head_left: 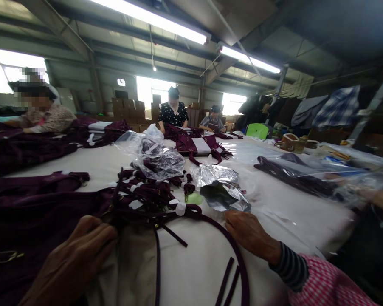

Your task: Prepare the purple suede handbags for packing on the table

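Note:
My left hand (83, 244) is closed on the edge of a dark purple handbag (51, 216) at the lower left. The bag has a gold buckle, and its beige lining (137, 255) shows beside the hand. A long purple strap (232, 242) curves over the table towards my right hand (250, 231). That hand's fingers are bent and pressed together at the lower edge of a crinkled silver foil bag (223, 174); what they hold is hidden. Left of the foil lie a heap of purple straps with white wraps (153, 187) and a crumpled clear plastic bag (162, 157).
Another purple bag (194, 144) with a white band stands further back on the pale tabletop (290, 221). At the right, a person's blurred hand (381, 199) is at a plastic-covered dark bag (293, 170). Several people work around the table. A green chair back (257, 131) stands behind.

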`<state>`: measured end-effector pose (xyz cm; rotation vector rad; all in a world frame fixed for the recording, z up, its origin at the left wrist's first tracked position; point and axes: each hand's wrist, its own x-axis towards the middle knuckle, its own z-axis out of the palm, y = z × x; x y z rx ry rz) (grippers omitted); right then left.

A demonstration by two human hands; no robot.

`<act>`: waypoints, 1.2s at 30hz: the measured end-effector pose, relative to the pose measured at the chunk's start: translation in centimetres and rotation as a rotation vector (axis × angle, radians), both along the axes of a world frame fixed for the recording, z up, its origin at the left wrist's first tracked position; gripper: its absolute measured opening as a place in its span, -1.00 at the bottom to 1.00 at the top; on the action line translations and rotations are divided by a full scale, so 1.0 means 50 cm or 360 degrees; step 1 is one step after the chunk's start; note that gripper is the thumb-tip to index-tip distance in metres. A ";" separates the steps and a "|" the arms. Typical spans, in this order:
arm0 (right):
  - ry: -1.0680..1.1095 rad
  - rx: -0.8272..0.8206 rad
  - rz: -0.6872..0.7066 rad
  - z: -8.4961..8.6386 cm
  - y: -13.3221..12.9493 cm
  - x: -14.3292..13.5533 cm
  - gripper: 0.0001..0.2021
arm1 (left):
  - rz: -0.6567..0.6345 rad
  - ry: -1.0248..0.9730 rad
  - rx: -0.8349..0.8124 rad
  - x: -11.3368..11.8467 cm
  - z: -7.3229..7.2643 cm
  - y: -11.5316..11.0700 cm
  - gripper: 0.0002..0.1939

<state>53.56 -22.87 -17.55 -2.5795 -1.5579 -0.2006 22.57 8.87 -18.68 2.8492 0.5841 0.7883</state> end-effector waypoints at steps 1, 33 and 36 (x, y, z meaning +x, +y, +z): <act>0.0006 0.0000 -0.0009 -0.003 0.001 0.004 -0.82 | -0.0003 0.0058 0.0012 0.002 0.007 -0.006 -0.79; 0.1668 0.0310 0.0277 0.129 0.166 -0.111 -0.73 | -0.0061 0.0189 0.0004 0.012 0.063 -0.050 -0.82; 0.2004 0.0274 0.0088 0.116 0.092 -0.143 -0.69 | -0.0071 0.0180 0.0008 0.010 0.066 -0.052 -0.81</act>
